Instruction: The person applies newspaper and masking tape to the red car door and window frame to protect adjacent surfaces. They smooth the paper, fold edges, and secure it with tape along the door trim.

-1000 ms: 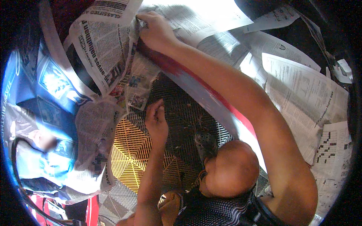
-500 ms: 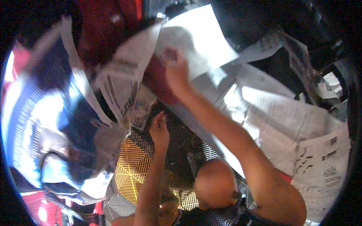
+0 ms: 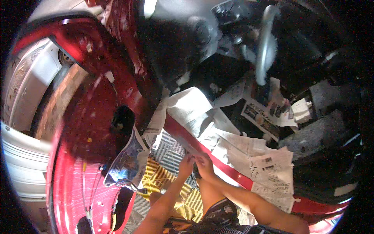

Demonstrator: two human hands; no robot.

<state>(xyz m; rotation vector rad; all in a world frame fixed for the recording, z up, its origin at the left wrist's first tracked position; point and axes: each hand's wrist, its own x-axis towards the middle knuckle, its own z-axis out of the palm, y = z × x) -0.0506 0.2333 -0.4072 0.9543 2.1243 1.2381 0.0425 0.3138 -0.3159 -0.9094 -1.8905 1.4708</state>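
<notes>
Car workshop, bare-panelled red car door [image 3: 87, 128], slatted floor tiles [image 3: 157, 173]

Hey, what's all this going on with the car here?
A person has both bare hands, left and right, close together beside the red sill of a car. Whether they hold anything is too unclear to tell. Newspaper sheets lie along the sill's inner side. The red door stands open at the left.

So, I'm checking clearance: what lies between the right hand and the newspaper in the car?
In the head view, the red sill lies between the right hand and newspaper.
</notes>
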